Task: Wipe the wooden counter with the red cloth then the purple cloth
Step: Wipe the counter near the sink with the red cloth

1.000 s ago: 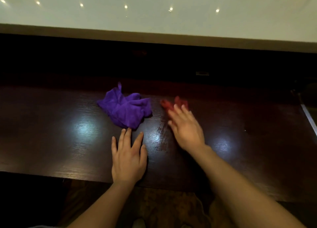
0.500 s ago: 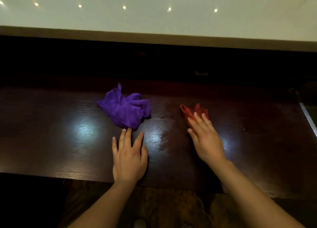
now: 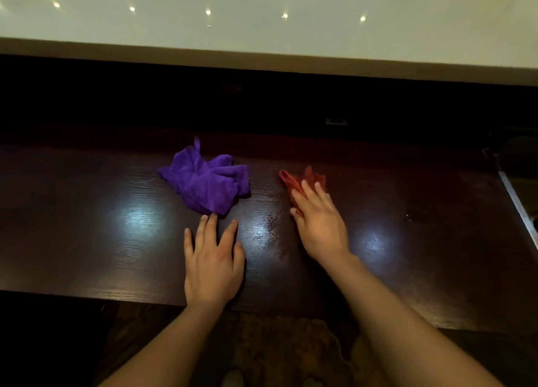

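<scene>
The dark wooden worktop point(image 3: 87, 241) stretches across in front of the person, glossy enough to throw back three soft patches of light. Toward the left of its middle lies the purple cloth point(image 3: 206, 182), crumpled into a loose heap with one small corner sticking up at its far side. Nobody is holding it.

Just below that heap rests the left hand point(image 3: 214, 265), palm down and flat on the wood. Its fingers point(image 3: 208, 226) are spread and relaxed, grasping nothing; the tips of the two longest come right up to the near edge of the purple cloth, and I cannot tell whether they actually touch it.

Between the two hands the surface shows a streaky, wet-looking smear catching the light.

Further right, the right hand point(image 3: 318, 226) lies palm down on top of the red cloth point(image 3: 297, 179), well apart from the purple one. Its fingers point(image 3: 307, 191) are stretched out flat and pressing the fabric against the wood rather than curled round it; the bunched red folds poke out beyond the fingertips and to their left.

Behind the worktop runs a deep dark recess, and above it a pale raised ledge point(image 3: 291, 42) with a row of small ceiling lights mirrored in its top.
</scene>
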